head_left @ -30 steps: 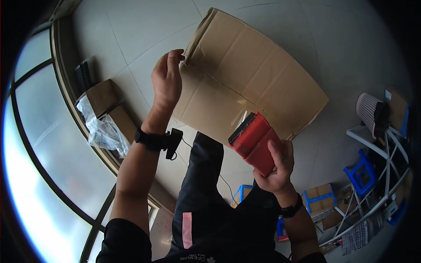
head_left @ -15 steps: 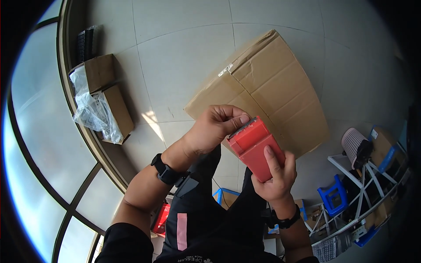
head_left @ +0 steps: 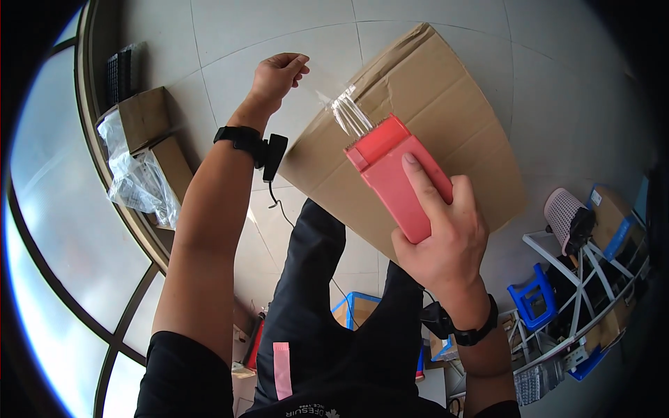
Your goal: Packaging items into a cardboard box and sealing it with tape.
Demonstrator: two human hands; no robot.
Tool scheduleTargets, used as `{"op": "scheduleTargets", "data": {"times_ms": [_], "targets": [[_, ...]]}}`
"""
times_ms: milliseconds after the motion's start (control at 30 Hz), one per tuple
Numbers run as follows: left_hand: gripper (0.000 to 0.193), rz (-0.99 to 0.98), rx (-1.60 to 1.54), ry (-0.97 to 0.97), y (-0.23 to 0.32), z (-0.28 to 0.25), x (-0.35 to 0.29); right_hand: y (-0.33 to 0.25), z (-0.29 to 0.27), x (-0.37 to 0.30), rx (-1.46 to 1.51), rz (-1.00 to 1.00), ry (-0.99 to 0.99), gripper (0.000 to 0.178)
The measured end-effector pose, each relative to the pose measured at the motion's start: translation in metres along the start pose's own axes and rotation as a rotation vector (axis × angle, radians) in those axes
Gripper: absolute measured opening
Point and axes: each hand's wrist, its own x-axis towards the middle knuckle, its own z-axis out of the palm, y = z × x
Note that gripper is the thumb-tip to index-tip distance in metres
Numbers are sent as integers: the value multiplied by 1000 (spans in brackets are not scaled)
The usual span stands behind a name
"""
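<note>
A large brown cardboard box [head_left: 446, 132] lies folded side up in front of me. My right hand [head_left: 446, 223] is wrapped round a red tape dispenser [head_left: 411, 184], its index finger laid along the top. The dispenser's toothed end rests over the box near its left edge. Shiny clear tape [head_left: 350, 115] runs from that end across the box's edge. Past that edge, my left hand [head_left: 280, 78] is raised with its fingers pinched together. A faint transparent strip seems to reach from the tape to its fingertips.
At the left wall stand opened cartons [head_left: 171, 164] with clear plastic wrap [head_left: 143, 184]. On the right are a white metal frame [head_left: 575, 296], a blue plastic stool [head_left: 532, 298] and a pink basket [head_left: 564, 209]. A thin cable [head_left: 282, 209] hangs from my left wrist.
My left hand has moved from the dispenser's end up and left, past the box edge. The dispenser has gone forward over the box, and clear tape now stretches from it.
</note>
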Motion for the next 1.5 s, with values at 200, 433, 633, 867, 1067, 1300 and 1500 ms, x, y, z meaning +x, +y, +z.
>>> {"op": "scheduleTargets", "data": {"times_ms": [200, 433, 633, 867, 1067, 1300, 1500], "targets": [[20, 2, 10, -31, -6, 7, 9, 4, 0, 1, 33, 4, -1, 78], [26, 146, 567, -203, -26, 27, 5, 10, 11, -6, 3, 43, -47, 80], [33, 571, 974, -329, -19, 31, 8, 19, 16, -2, -25, 18, -38, 81], [43, 816, 668, -82, 44, 70, -102, 61, -5, -59, -51, 42, -44, 82], [64, -281, 146, -455, 63, 65, -65, 118, -26, -146, -54, 30, 7, 81], [73, 941, 1248, 194, 34, 145, -135, 225, -30, -244, -46, 33, 10, 80], [88, 909, 1406, -312, -18, 325, -280, 329, 7, -318, -13, 22, 58, 81]]}}
